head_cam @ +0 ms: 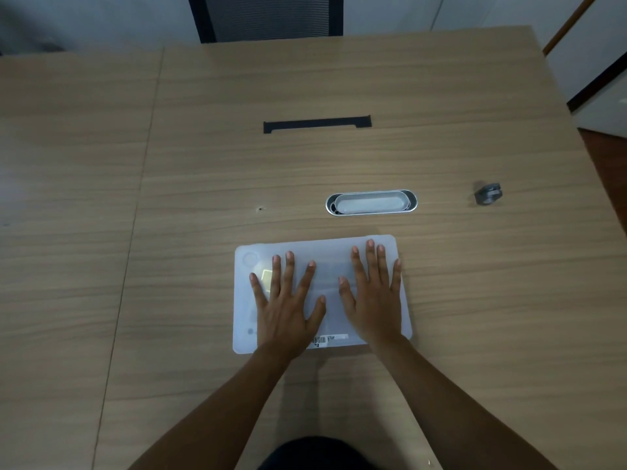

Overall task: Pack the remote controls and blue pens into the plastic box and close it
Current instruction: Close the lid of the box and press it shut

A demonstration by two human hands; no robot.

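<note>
A frosted white plastic box lies on the wooden table in front of me with its lid on. My left hand rests flat on the left half of the lid, fingers spread. On the right half lies my right hand, palm down, fingers apart as well. Neither hand grips anything. Dim shapes show through the lid, too faint to name. No remote controls or blue pens lie on the table in view. A barcode label sits at the box's near edge.
Just behind the box is an oval metal cable port set into the table. A small grey clamp-like part lies at the right. Farther back is a black slot, and a dark chair stands beyond the far edge.
</note>
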